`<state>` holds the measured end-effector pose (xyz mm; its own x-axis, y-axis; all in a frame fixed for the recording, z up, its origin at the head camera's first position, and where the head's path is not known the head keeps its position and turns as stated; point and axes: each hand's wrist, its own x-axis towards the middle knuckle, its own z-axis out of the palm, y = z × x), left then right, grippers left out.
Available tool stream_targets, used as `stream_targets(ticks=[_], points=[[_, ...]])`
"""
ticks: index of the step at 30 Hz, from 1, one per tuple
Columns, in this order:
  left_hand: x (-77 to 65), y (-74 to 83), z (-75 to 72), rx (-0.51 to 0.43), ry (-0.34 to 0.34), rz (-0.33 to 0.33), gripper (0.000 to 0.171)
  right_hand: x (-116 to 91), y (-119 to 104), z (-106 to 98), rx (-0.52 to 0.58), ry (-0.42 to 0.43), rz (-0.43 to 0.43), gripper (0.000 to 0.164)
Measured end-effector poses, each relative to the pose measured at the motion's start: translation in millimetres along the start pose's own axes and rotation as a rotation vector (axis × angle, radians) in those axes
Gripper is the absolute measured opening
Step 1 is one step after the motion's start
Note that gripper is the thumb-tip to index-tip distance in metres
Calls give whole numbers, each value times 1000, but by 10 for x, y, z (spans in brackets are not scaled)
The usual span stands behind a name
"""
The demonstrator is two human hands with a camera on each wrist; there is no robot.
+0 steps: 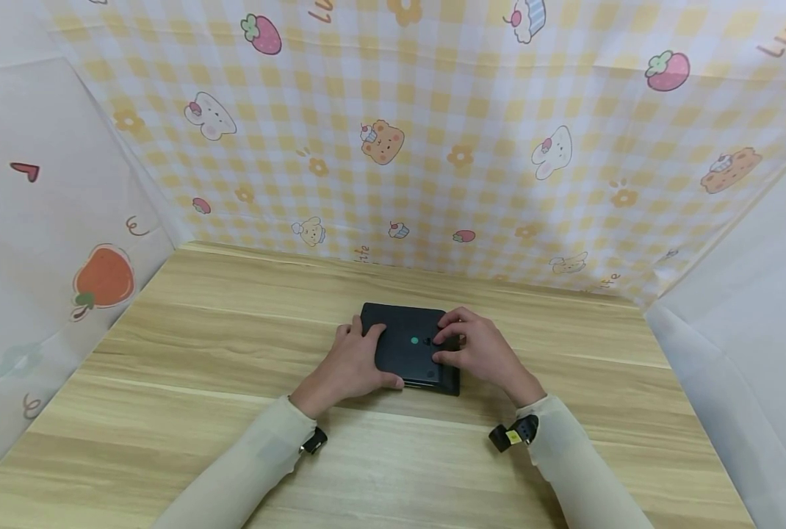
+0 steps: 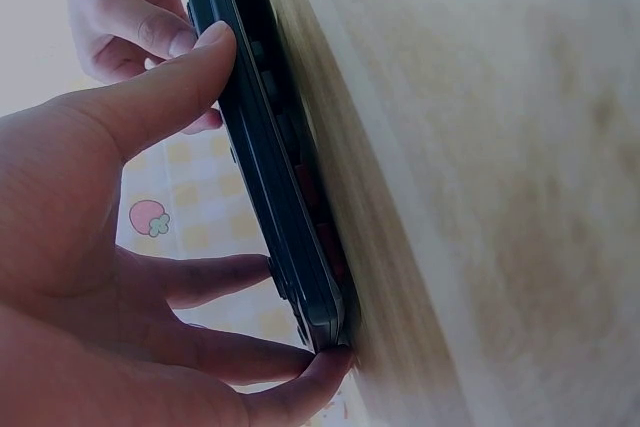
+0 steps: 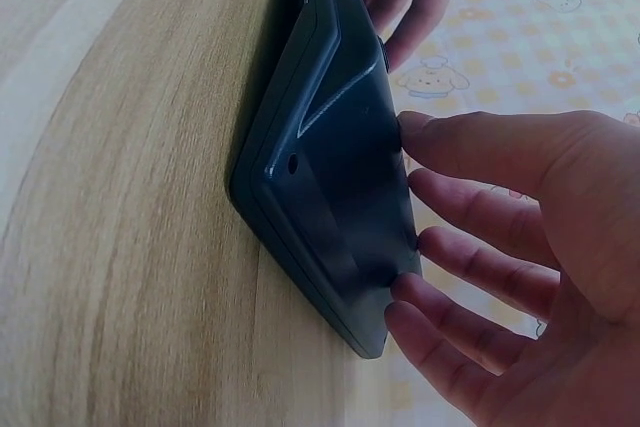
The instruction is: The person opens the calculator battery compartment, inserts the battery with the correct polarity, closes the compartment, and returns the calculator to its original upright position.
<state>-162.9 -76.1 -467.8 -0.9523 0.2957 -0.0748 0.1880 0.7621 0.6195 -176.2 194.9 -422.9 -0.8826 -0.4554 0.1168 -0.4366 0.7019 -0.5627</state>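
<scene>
A black desk calculator [image 1: 399, 342] lies face down on the table, its back up with a small green dot. In the left wrist view, dark and red keys show under the calculator [image 2: 290, 172], facing the wood. My left hand [image 1: 356, 360] holds it at the left end, thumb on the near edge and fingers at the far side. Bent fingers of my right hand [image 1: 479, 349] touch the back near the right end, beside a small latch. From the right wrist view, those fingertips rest on the raised, thicker part of the calculator [image 3: 340, 187].
The wooden table [image 1: 201, 367] reaches around the calculator on all sides. A yellow checked cloth [image 1: 433, 184] with cartoon prints hangs behind it. White sheets [image 1: 36, 257] stand at the left and right. Each wrist wears a dark strap [image 1: 521, 430].
</scene>
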Motion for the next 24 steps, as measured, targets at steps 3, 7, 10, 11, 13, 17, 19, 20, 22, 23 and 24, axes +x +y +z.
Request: stream_targets(ticks=[3, 7, 10, 11, 13, 17, 19, 20, 22, 23, 24], points=[[-7, 14, -12, 10, -6, 0, 114, -4, 9, 7, 8, -1, 0, 15], [-43, 78, -72, 36, -20, 3, 113, -8, 17, 11, 26, -4, 7, 15], [-90, 167, -148, 43, -33, -5, 111, -8, 28, 8, 46, -1, 17, 16], [-106, 193, -166, 43, -35, -7, 111, -8, 32, 6, 53, 3, 20, 17], [-107, 182, -157, 53, -26, 0, 110, -8, 42, 1, 59, 11, 19, 17], [-146, 250, -211, 52, -33, -13, 106, 3, 71, -6, 56, 37, 23, 15], [-174, 314, -259, 48, -48, -30, 106, 14, 93, -5, 48, 51, 35, 14], [-183, 336, -276, 47, -57, -39, 106, 21, 106, -4, 45, 59, 44, 13], [-176, 340, -275, 53, -58, -41, 107, 34, 136, -1, 39, 73, 66, 13], [-171, 338, -270, 63, -61, -43, 108, 39, 149, -2, 38, 79, 77, 14], [-165, 334, -264, 71, -61, -43, 108, 45, 161, -3, 37, 86, 91, 15]])
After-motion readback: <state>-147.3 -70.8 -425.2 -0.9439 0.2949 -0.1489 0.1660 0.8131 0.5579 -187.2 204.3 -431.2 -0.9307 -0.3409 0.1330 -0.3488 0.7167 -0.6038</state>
